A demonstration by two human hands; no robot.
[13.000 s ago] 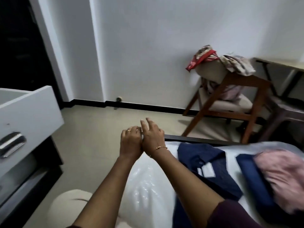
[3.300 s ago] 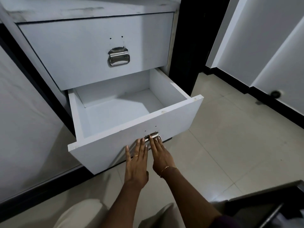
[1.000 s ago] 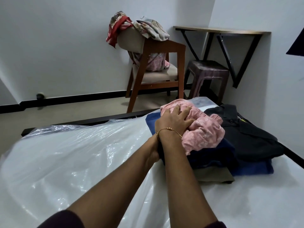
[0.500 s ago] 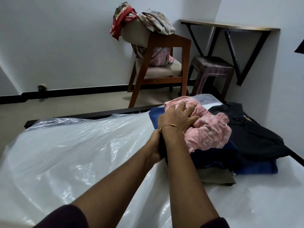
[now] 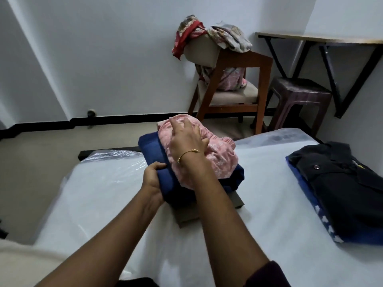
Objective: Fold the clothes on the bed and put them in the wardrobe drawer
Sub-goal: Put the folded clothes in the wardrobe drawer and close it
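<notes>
Partly cut off at the frame's right edge, the bed [image 5: 259, 204] bears a dark shirt [image 5: 342, 183] and, mid-mattress, a folded stack [image 5: 161, 162] running away from the viewer, left hand [image 5: 152, 181] gripping its blue layer, fingertips hidden underneath, right hand [image 5: 187, 139] spread flat on the pink top [image 5: 219, 158].

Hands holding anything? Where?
Left hand grips the folded navy garment at its near-left edge; right hand presses flat on the pink garment above.

Folded stack [image 5: 207, 183] on bed [image 5: 269, 204]: pink atop navy, olive beneath; black shirt [image 5: 342, 183] apart, rightward.
</notes>
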